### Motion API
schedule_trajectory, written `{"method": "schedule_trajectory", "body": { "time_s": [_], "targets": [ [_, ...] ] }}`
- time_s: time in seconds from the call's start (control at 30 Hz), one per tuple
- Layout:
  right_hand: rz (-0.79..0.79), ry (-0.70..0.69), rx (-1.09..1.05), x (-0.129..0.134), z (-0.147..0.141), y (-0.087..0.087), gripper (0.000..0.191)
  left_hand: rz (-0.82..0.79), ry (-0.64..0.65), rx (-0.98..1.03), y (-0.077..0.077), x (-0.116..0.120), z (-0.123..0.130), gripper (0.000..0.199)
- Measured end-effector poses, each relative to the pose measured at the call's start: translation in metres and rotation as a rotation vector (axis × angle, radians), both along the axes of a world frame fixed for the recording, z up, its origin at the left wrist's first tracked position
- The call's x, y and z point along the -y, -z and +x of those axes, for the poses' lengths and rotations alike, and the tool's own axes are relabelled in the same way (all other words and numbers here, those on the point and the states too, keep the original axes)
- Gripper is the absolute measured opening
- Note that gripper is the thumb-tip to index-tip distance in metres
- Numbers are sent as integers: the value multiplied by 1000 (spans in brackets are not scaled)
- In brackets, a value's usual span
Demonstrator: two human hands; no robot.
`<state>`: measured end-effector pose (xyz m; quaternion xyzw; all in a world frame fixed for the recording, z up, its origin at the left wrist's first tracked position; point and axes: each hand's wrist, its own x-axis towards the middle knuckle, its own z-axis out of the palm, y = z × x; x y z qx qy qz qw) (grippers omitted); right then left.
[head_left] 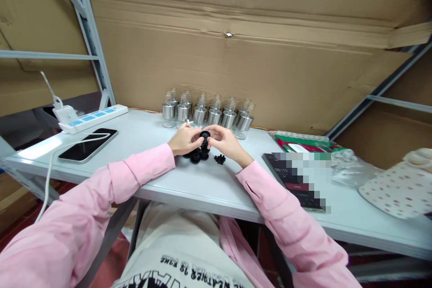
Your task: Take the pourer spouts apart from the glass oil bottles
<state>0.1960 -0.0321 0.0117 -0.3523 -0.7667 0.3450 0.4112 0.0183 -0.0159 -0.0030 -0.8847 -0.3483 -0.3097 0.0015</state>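
Between my two hands is a round black cap (204, 134), raised above the table and held upright by the fingers of both. My left hand (185, 139) is closed on its left side, and my right hand (223, 140) pinches it from the right. Beneath and just in front of the hands lie several round black caps (195, 158), partly hidden by my fingers. A small cluster of black pieces (220, 159) rests on the table to their right. Behind my hands stand several glass bottles (200, 114) with silver metal bands, in rows.
On the left of the white table (202, 184) are a phone (88, 146), a white cable and a power strip (97, 118). A dark tablet-like device (286, 173), partly blurred out, a green-and-red pouch (303, 141), clear plastic (354, 171) and a dotted item (398, 189) lie right.
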Motion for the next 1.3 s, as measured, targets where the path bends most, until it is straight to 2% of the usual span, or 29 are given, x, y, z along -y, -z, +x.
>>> {"method": "schedule_trajectory", "body": {
  "time_s": [0.63, 0.87, 1.3],
  "targets": [
    [51, -26, 12, 0, 0, 2, 31, -26, 37, 38, 3, -4, 0, 23],
    [41, -29, 67, 1, 1, 2, 28, -24, 54, 36, 6, -5, 2, 26],
    [37, -53, 61, 8, 0, -5, 15, -2, 78, 55, 2, -2, 2, 26]
  ]
}}
